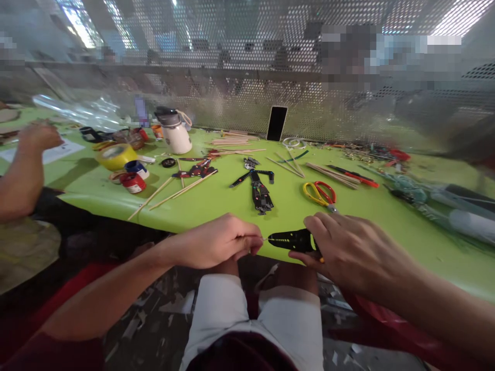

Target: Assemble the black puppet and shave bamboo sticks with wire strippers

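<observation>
My right hand (pixel 348 247) is closed round the handles of a black wire stripper (pixel 288 240), whose jaws point left. Pinched in the fingers of my left hand (pixel 235 239) is a small thin piece, perhaps wire, that reaches the tip of the jaws. Both hands are over the front edge of the green table (pixel 286 201). Just beyond them lies a flat black jointed figure (pixel 257 183) with a patterned head and spread arms. Scissors (pixel 319 194) with yellow and red handles lie behind my right hand.
Wooden sticks (pixel 336 175), red paint pot (pixel 132 182), yellow tape roll (pixel 116 156), and white jug (pixel 176 131) stand or lie about. A phone (pixel 277 123) leans on the mesh. Another person's hand (pixel 40 135) is at the left; plastic-wrapped things (pixel 436 198) lie right.
</observation>
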Motion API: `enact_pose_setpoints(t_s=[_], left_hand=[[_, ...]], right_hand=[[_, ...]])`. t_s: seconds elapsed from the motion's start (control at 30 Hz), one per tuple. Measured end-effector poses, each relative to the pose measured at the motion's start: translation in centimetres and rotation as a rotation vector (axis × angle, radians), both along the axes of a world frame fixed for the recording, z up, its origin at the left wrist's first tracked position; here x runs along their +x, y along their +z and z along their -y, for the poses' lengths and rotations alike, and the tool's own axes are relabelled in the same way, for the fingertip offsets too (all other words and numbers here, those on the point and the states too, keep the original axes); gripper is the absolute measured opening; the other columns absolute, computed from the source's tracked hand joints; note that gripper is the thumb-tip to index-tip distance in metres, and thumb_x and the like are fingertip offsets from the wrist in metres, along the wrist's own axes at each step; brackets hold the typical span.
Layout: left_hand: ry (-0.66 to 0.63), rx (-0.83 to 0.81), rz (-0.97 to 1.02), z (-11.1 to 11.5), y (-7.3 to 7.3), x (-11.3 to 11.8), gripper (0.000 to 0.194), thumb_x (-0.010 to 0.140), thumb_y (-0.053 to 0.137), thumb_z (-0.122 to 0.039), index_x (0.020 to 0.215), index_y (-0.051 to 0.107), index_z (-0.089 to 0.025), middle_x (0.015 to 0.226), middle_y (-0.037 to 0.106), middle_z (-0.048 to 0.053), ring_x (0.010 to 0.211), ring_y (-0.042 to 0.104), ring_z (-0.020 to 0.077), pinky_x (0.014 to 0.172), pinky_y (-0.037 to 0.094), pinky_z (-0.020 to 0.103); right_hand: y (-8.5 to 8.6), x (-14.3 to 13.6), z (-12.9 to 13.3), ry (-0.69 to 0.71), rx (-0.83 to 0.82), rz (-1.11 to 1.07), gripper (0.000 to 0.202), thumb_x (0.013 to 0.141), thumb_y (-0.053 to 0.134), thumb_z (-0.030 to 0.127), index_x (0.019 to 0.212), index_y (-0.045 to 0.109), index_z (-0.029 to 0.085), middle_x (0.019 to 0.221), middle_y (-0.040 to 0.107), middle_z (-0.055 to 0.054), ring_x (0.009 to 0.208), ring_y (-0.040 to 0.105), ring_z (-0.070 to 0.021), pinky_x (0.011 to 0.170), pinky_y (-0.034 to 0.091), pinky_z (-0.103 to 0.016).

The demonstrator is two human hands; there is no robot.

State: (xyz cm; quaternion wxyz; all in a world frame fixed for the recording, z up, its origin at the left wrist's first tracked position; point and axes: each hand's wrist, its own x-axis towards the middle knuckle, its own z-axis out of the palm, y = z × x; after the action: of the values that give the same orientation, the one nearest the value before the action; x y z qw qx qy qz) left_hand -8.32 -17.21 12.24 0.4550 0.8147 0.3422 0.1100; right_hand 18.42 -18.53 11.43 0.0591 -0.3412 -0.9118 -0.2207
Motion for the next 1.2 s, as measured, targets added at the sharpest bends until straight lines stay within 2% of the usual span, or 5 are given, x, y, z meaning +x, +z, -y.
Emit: enact_pose_setpoints(t_s=[0.27,0.57,0.7,0.93,1.2], left_hand=[[0.108,0.424,-0.063,0.7,-1.7,0.6,0.03,0.101,0.045,-0.022,0.075,0.059,-0.014,0.065,0.057,0.0,0.061,0.049,0.0106,0.06,0.036,0.023],[0.077,1.019,-0.274,2.4,-4.1,1.3,0.028,0.101,0.035,-0.014,0.096,0.062,-0.009,0.081,0.063,0.009,0.074,0.056,0.0197,0.068,0.045,0.031],[0.17,0.802,-0.197,2.1,-3.9,1.4,0.029,0.103,0.037,-0.023,0.097,0.063,-0.012,0.086,0.065,0.008,0.079,0.059,0.0193,0.069,0.044,0.029],[-0.075,-0.276,0.078,0.0,-2.0,0.4,0.046,0.102,0.035,-0.046,0.088,0.062,-0.012,0.061,0.05,-0.001,0.056,0.047,0.0103,0.057,0.038,0.021],[-0.015,-0.077,0.079,0.5,-2.3,0.8,0.036,0.102,0.04,-0.032,0.073,0.053,-0.015,0.062,0.05,-0.002,0.056,0.043,0.0081,0.054,0.033,0.02]], right_hand=[[-0.4,-0.4,-0.7,-0.091,-0.162,0.016,0.043,0.098,0.041,0.058,0.086,0.052,0.018,0.061,0.058,-0.003,0.052,0.057,-0.0224,0.051,0.018,-0.03],[-1.0,0.1,-0.7,-0.079,-0.407,-0.071,0.043,0.102,0.034,0.055,0.091,0.054,0.019,0.068,0.063,-0.002,0.058,0.059,-0.0178,0.055,0.03,-0.028],[-1.1,0.3,-0.8,-0.085,-0.342,-0.045,0.043,0.101,0.037,0.057,0.09,0.054,0.019,0.065,0.061,-0.001,0.056,0.058,-0.0189,0.053,0.025,-0.029],[-0.4,0.5,-0.5,0.054,-0.048,0.016,0.041,0.099,0.042,0.053,0.087,0.053,0.016,0.073,0.059,-0.005,0.061,0.057,-0.0213,0.056,0.027,-0.032],[-0.9,0.8,-0.2,0.011,-0.143,0.043,0.04,0.097,0.046,0.055,0.088,0.052,0.016,0.072,0.06,-0.005,0.058,0.059,-0.0229,0.052,0.026,-0.032]])
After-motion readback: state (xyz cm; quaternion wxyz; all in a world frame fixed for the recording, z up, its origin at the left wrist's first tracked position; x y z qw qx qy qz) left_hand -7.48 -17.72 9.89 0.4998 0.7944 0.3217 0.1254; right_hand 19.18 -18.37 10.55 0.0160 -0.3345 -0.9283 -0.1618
